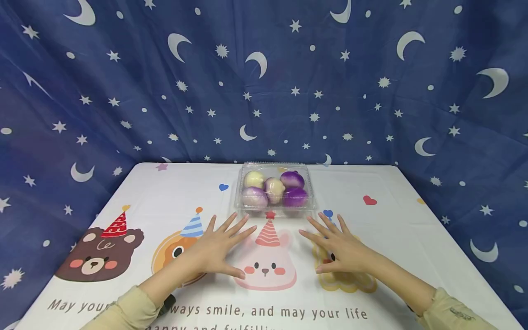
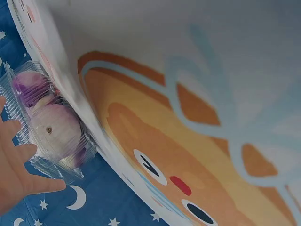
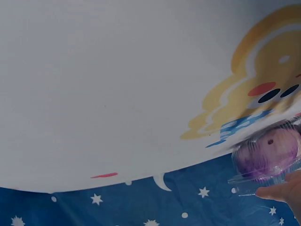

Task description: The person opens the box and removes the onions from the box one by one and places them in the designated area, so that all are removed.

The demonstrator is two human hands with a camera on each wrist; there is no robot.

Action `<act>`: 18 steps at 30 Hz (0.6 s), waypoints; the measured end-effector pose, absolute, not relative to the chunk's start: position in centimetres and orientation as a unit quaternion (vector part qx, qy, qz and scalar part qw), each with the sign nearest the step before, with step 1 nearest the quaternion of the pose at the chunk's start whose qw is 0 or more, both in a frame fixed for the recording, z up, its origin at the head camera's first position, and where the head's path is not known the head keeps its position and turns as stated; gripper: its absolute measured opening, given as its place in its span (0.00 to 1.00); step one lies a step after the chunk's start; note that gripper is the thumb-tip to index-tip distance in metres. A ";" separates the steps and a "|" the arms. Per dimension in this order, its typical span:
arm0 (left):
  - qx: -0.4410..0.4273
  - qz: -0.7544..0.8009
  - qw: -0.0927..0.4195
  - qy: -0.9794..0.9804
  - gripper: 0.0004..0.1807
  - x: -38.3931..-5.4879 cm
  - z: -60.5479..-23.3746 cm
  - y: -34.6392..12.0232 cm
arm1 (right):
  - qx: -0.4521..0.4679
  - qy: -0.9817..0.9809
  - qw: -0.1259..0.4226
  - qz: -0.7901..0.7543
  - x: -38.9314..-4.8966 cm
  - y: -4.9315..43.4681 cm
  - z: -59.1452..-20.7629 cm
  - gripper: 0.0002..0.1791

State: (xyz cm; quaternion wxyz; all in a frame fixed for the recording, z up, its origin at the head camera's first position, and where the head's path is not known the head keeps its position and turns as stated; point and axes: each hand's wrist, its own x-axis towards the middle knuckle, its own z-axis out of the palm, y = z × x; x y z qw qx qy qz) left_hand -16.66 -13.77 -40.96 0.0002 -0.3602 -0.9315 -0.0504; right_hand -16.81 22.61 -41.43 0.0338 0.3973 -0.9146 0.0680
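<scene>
A clear plastic clamshell box [image 1: 239, 198] stands near the table's back edge, lid down. Inside it lie several round purple-and-white vegetables [image 1: 274, 189] that look like turnips or onions. My left hand [image 1: 218, 247] is in front of the box on its left, fingers spread, holding nothing. On the opposite side, my right hand [image 1: 344, 250] has its fingers spread the same way, with nothing in its grasp. Both sets of fingertips point toward the box from a short distance. In the left wrist view, the thumb and fingers of the left hand [image 2: 16, 172] overlap the box's side.
A white tablecloth [image 1: 264, 300] with printed animal faces and lettering covers the table. Behind it hangs a dark blue curtain [image 1: 284, 123] with moons and stars. A small dark object [image 1: 167, 305] shows beside the left forearm.
</scene>
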 end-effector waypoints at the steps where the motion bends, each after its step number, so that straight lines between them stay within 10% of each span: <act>1: -0.360 -0.050 0.001 -0.931 0.57 -16.7 -41.0 -13.7 | 0.399 -0.914 0.034 0.067 -16.8 22.6 -41.3 0.50; 18: -0.372 -0.054 0.027 -0.926 0.57 -16.7 -40.8 -13.7 | 0.414 -0.905 0.087 0.047 -17.4 22.4 -40.4 0.49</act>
